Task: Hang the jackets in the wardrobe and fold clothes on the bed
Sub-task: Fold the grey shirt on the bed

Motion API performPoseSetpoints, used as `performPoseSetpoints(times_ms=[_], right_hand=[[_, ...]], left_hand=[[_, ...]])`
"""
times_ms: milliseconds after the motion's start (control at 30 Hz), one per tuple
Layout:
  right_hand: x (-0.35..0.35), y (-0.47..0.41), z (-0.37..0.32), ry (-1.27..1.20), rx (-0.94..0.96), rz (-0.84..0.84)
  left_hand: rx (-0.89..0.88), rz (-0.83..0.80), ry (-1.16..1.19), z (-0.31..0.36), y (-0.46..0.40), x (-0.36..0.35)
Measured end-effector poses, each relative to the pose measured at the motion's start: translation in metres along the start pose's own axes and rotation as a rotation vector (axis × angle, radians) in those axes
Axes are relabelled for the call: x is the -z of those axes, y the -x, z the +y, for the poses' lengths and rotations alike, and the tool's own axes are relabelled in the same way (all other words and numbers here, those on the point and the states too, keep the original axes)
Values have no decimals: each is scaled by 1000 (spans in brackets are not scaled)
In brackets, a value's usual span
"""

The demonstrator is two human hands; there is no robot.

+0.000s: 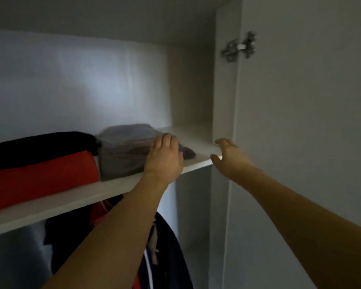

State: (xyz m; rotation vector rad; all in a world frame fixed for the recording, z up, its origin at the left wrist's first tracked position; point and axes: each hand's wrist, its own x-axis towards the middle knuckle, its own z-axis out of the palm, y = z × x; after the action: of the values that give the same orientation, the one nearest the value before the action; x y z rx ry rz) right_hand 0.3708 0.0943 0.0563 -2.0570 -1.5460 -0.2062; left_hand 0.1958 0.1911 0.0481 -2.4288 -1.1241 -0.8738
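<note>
Head view: folded grey garment (123, 151) near shelf (198, 138) front edge, right of red (42, 176) and black (40, 147) folded clothes | left hand (165, 159) flat on garment's right end, fingers straight | right hand (227, 158) spread, holding nothing, at shelf's front right corner | jackets (165, 247) hang below.

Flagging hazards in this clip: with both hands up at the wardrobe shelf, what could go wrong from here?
1. The grey folded garment sits near the shelf's front edge; the left hand resting on its right end could drag it off.
2. Pushing it leftward may crumple it against the red and black folded clothes.
3. The open right hand is close to the open door's hinged edge, so it may get pinched.
</note>
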Motion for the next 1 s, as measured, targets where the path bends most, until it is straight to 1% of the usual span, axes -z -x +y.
performPoseSetpoints(times_ms=[67, 133, 200, 333, 400, 533, 633, 800, 1000], right_hand=[[25, 44, 22, 57, -64, 29], [55, 90, 44, 112, -142, 39], [84, 139, 64, 154, -207, 59], [139, 238, 98, 230, -343, 135], [166, 291, 113, 270, -411, 145], [229, 408, 142, 317, -582, 200], [284, 512, 159, 373, -702, 239], [377, 706, 180, 433, -892, 284], [468, 929, 182, 462, -1132, 365]], left_hand=[[-119, 23, 45, 33, 12, 5], [-205, 6, 108, 71, 27, 14], [-290, -5, 121, 113, 39, 26], [-439, -23, 181, 210, 70, 56], [-522, -24, 218, 259, 93, 77], [-690, 19, 310, 362, 146, 125], [-799, 24, 401, 447, 202, 167], [-958, 28, 568, 594, 326, 256], [-1150, 10, 732, 747, 481, 371]])
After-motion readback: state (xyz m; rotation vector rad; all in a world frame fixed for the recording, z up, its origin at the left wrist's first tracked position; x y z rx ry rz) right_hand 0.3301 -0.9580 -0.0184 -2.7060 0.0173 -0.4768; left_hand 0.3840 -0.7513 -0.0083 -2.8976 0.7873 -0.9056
